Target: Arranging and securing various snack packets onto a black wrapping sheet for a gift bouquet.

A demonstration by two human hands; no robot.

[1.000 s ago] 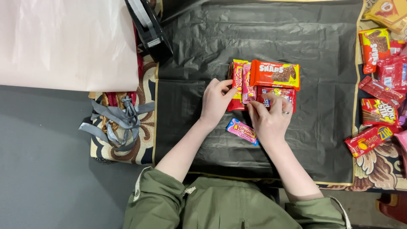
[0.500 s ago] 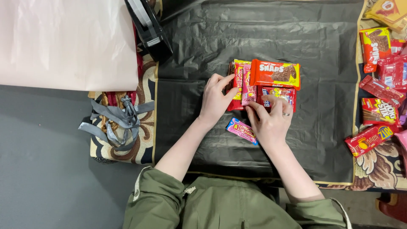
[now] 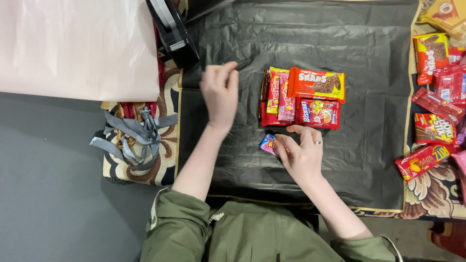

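While the left hand [image 3: 221,94] hovers, right hand [image 3: 302,153] fingers [image 3: 283,144] pinch a pink candy packet [image 3: 268,143].

A single head-worn camera looks almost straight down from above the person, whose green sleeves enter at the bottom edge. It sits fairly near, so the black sheet [image 3: 301,34] on the counter fills most of the frame, with its far edge at the top. No second view shares the scene.
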